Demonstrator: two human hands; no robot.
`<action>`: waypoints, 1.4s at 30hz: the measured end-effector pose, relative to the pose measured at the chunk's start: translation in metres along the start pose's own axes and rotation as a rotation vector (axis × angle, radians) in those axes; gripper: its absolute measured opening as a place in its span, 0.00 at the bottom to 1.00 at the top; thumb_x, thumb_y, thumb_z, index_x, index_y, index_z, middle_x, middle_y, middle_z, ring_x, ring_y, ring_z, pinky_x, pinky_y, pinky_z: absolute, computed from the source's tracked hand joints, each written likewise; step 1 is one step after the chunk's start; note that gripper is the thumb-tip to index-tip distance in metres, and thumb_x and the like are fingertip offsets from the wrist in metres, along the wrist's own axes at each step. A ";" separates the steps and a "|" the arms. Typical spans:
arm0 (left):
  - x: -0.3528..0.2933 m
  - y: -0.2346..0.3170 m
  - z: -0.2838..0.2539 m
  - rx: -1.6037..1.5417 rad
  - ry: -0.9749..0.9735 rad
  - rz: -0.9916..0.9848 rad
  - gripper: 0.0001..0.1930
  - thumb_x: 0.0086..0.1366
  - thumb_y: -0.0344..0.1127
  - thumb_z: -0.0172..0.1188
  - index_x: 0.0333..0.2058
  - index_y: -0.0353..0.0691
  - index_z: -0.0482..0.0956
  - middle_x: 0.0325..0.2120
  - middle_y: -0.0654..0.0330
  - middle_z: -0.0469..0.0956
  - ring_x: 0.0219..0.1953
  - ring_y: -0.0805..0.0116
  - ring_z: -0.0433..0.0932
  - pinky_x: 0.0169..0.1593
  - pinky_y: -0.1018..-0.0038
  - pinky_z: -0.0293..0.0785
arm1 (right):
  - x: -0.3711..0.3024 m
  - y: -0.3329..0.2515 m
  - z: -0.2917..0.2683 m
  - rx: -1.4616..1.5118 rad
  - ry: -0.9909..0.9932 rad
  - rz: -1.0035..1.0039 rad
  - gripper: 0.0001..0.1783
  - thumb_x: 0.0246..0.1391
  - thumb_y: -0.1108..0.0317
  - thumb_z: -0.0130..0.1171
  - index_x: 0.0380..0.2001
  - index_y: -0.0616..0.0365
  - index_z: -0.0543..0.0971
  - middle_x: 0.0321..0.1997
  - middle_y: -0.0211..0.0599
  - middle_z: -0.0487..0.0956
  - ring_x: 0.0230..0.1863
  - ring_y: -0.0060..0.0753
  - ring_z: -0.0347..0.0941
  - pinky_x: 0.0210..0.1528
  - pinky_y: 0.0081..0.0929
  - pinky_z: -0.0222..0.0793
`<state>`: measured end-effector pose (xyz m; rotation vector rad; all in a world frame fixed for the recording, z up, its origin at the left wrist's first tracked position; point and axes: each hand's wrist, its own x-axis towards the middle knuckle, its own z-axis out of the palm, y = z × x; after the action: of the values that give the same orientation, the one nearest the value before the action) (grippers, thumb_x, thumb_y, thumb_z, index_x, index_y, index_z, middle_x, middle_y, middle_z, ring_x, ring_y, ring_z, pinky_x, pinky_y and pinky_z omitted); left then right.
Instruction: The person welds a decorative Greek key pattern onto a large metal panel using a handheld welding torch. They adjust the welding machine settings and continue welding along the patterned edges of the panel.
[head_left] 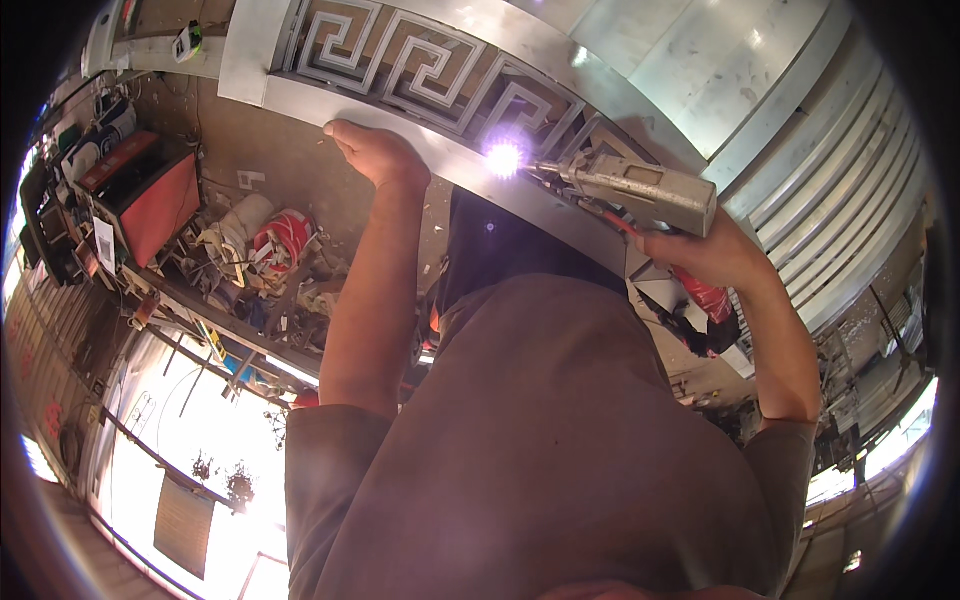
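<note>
Step in hand, we judge: welding metal frame (455, 153), bright arc (503, 160) at near rail. Frame stretches before our torso. Right hand (700, 255) wrapped round torch (640, 187); left hand (380, 157) apart, against rail, grip unclear. Next move calls for steady torch. White sheet (104, 245) by red cabinet (160, 210): print unreadable.
</note>
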<state>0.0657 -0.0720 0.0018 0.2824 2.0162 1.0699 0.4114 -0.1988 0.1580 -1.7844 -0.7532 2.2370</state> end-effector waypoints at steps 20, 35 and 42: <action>0.002 -0.003 0.001 0.012 0.034 0.020 0.43 0.78 0.66 0.35 0.77 0.35 0.57 0.79 0.47 0.54 0.76 0.50 0.59 0.78 0.60 0.51 | -0.005 0.003 -0.003 -0.044 0.020 -0.008 0.39 0.55 0.65 0.76 0.68 0.59 0.72 0.59 0.35 0.81 0.55 0.26 0.77 0.58 0.29 0.77; -0.004 0.004 0.001 -0.018 -0.003 0.005 0.43 0.79 0.65 0.33 0.78 0.35 0.52 0.80 0.52 0.50 0.78 0.54 0.55 0.80 0.61 0.47 | -0.018 0.009 -0.014 -0.125 0.008 0.151 0.38 0.52 0.66 0.74 0.65 0.62 0.74 0.54 0.37 0.84 0.50 0.29 0.81 0.53 0.30 0.80; -0.008 0.008 0.002 -0.068 -0.039 -0.008 0.43 0.79 0.65 0.34 0.78 0.35 0.51 0.81 0.52 0.48 0.79 0.55 0.54 0.80 0.62 0.47 | -0.018 0.008 -0.012 -0.087 0.062 0.098 0.41 0.51 0.63 0.75 0.67 0.61 0.72 0.54 0.39 0.84 0.51 0.29 0.80 0.55 0.31 0.79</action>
<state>0.0710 -0.0704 0.0115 0.2573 1.9404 1.1172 0.4288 -0.2101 0.1682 -1.9625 -0.7780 2.2292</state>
